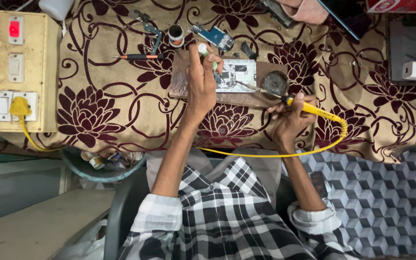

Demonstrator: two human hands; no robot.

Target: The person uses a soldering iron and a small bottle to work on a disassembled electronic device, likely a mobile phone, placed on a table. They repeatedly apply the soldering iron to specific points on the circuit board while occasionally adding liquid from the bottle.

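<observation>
Circuit board (235, 75) lies flat on a wooden block (181, 82) near the far edge of the floral-clothed table (107, 110), just beside a round tin (275, 83). Left hand (201, 77) rests over the board's left end, fingers clenched around a small white-and-green tube (205, 52). Right hand (289, 118) grips a yellow soldering iron (314, 110), its tip (247, 86) on the board's near edge. The yellow cord (266, 155) trails along the table's near edge.

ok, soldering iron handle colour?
Yellow, with a matching yellow cord; the soldering iron sits in the right hand. Head view shows it best.
</observation>
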